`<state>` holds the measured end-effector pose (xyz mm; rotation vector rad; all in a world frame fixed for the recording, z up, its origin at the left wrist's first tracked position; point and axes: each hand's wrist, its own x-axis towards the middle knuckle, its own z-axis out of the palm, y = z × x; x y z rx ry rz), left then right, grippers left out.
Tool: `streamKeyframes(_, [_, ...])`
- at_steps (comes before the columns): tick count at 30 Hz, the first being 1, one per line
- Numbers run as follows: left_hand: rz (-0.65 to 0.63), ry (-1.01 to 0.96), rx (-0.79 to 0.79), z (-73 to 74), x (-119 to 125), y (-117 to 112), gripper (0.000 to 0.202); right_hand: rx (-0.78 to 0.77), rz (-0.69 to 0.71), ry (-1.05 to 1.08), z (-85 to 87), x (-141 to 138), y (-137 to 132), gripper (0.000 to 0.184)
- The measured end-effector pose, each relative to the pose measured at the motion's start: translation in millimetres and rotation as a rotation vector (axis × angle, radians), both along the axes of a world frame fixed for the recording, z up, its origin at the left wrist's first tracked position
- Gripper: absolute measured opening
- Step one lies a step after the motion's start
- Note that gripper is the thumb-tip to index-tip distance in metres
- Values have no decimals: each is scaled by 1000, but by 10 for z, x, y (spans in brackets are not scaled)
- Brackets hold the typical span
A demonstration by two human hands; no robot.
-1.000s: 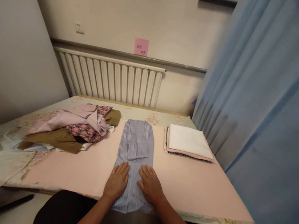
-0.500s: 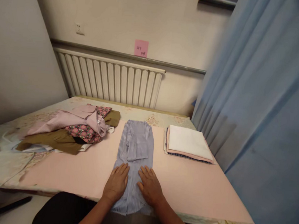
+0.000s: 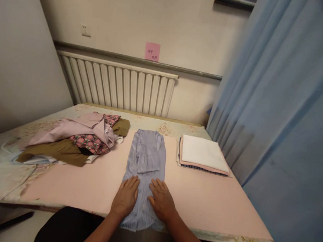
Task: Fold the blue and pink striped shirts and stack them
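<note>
A blue-grey striped shirt [image 3: 149, 157] lies in a long narrow strip in front of me, its sides turned in and a sleeve folded over the middle. Its lower end hangs a little past the table's near edge. My left hand [image 3: 126, 194] rests flat on the left side of the shirt, fingers stretched forward. Opposite it, my right hand [image 3: 161, 199] presses on the right side, palm down with the thumb pointing inward. Cloth under both palms is hidden.
On the left sits a loose heap of clothes [image 3: 61, 152] in mauve, olive and floral fabric. A neat folded stack [image 3: 203, 154], white on top, lies at the right on the pink cloth [image 3: 205, 202]. A blue curtain [image 3: 274, 107] hangs along the right side; a white cable [image 3: 7, 196] crosses the left.
Almost nothing differs. Both hands stay flat on the shirt in the same places, and the view has shifted very slightly.
</note>
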<state>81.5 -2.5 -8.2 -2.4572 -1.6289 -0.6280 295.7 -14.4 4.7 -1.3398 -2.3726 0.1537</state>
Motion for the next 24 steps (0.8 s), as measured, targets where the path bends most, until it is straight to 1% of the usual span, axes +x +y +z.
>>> streamKeyframes(2, [-8, -3, 6, -10, -4, 4, 43, -2, 3, 26, -32, 13, 17, 50])
streamKeyframes(4, [-10, 0, 12, -13, -6, 7, 43, 8, -19, 103, -84, 44, 40, 50])
streamKeyframes(7, [1, 15, 6, -8, -5, 8, 43, 44, -152, 304, -151, 131, 65, 46])
streamKeyframes(10, [10, 23, 3, -7, -2, 8, 42, 16, -297, 468, -142, 259, 53, 42])
streamKeyframes(12, [8, 18, 10, -14, -2, 10, 43, -67, -374, 540, -100, 351, 18, 37])
streamKeyframes(15, [4, 11, 16, -24, 0, 13, 43, -275, -465, 662, -55, 451, -86, 25])
streamKeyframes(17, [4, 5, 13, -23, 1, 13, 42, -430, -506, 790, -63, 469, -190, 18])
streamKeyframes(19, [2, -4, 9, -18, 2, 10, 42, -541, -546, 929, -91, 451, -313, 14])
streamKeyframes(21, [-1, -10, 6, -12, 3, 8, 42, -604, -569, 1024, -117, 415, -434, 15])
streamKeyframes(24, [0, -9, 5, -15, 5, 9, 42, -667, -568, 1071, -116, 363, -578, 18])
